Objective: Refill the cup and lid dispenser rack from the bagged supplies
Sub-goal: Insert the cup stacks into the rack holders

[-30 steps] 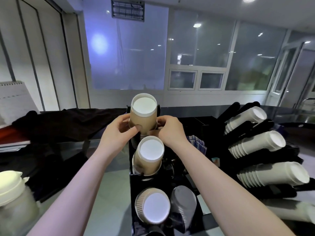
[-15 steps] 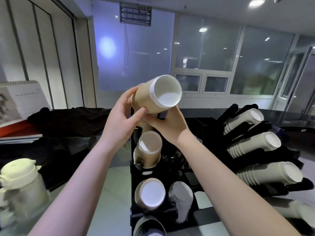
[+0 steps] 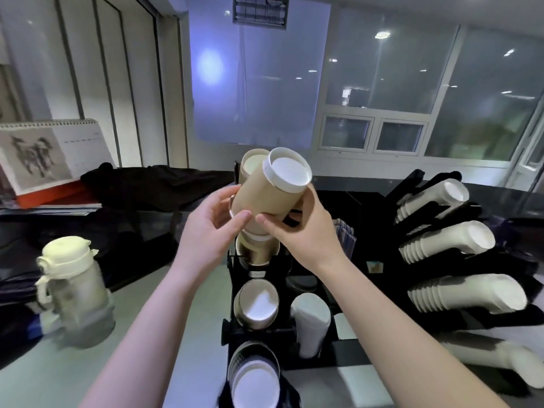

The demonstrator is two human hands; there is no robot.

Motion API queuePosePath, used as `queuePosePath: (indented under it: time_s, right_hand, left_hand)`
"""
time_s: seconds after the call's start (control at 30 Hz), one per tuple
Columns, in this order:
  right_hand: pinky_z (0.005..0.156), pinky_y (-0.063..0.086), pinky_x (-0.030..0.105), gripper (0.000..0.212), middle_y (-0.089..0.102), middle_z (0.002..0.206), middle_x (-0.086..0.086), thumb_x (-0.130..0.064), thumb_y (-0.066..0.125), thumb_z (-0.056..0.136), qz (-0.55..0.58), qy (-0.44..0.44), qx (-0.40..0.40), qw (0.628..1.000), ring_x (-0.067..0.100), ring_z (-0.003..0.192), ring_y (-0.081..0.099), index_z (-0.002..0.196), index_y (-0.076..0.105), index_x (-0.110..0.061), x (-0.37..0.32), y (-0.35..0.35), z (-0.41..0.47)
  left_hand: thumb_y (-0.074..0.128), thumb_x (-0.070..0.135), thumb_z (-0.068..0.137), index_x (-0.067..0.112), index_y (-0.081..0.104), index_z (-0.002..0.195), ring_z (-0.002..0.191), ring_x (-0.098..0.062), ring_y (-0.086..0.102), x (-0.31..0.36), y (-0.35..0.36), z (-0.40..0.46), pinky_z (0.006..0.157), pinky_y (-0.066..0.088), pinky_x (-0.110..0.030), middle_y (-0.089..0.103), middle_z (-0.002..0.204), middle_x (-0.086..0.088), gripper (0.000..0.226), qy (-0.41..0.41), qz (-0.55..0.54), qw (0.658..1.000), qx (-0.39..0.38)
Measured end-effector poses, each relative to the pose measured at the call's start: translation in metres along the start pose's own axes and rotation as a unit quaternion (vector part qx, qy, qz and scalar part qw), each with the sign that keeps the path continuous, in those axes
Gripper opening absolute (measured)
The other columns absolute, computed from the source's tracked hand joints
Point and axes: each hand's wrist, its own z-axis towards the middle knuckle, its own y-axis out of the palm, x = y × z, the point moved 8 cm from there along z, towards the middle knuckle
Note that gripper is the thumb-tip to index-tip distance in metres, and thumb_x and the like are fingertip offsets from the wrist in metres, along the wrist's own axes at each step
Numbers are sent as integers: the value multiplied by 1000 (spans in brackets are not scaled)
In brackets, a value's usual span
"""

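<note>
Holding a brown cup [image 3: 266,191] tilted above the black rack [image 3: 259,334], both hands meet at the scene's middle: the left hand [image 3: 207,228] curls its thumb and fingers round the cup's lower end, and the right hand [image 3: 306,228] wraps the underside and far side, thumb pressed against the wall near the left thumb. The cup's white-rimmed mouth [image 3: 290,173] points up and to the right, away from the rack. Just behind it, touching or nearly so, a second brown cup [image 3: 250,166] sits at the rack's far top slot with its pale inside showing. Below the hands the rack's left column carries more brown cups in a near-to-far row: one [image 3: 256,251] right under the hands, one [image 3: 257,301] nearer, and a ribbed one [image 3: 254,375] nearest, at the bottom edge. Right of that column a white cup stack [image 3: 310,322] stands in its own slot. Further right, a second black holder [image 3: 459,231] fans out sleeves of white cups [image 3: 450,241] lying on their sides, mouths toward the right. On the grey counter [image 3: 176,334] at near left stands a frosted bottle [image 3: 73,293] with a cream lid. Far left, a calendar [image 3: 44,154] with a horse drawing leans on an orange book, and dark cloth [image 3: 153,187] lies along the far counter. Windows [image 3: 382,92] fill the back wall.
</note>
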Motion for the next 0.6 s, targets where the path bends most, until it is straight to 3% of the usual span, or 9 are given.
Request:
queuePosePath:
  time_s: [0.13, 0.27, 0.47, 0.6]
  right_hand:
    - [94, 49, 33, 80, 59, 122, -8, -43, 87, 59, -106, 13, -41, 993, 8, 111, 56, 128, 50, -23, 18, 11, -1]
    - [89, 47, 26, 81, 59, 120, -8, -42, 88, 58, -153, 50, -73, 984, 9, 110, 55, 125, 48, -23, 47, 26, -6]
    - [90, 46, 38, 82, 48, 113, -3, -54, 84, 54, -230, 82, -63, 968, 17, 109, 47, 121, 47, -25, 65, 34, -4]
    - [90, 47, 45, 79, 51, 115, 0, -55, 83, 55, -260, 92, -84, 957, 22, 110, 50, 119, 49, -24, 66, 33, -2]
  left_hand:
    - [64, 21, 87, 29, 60, 124, 109, -1, 59, -32, 6, -7, 95, 48, -29, 66, 116, 17, 38, -48, 121, 990, -53]
    - [64, 27, 87, 32, 58, 128, 113, 0, 49, -55, 2, -10, 93, 37, -24, 55, 118, 22, 41, -76, 190, 977, -55]
    - [63, 25, 88, 36, 55, 128, 117, -6, 53, -73, 1, -13, 95, 41, -27, 58, 122, 17, 42, -107, 178, 975, -80]
    - [61, 19, 87, 24, 56, 131, 118, -6, 54, -64, -11, -14, 100, 43, -28, 59, 127, 11, 44, -90, 168, 982, -13]
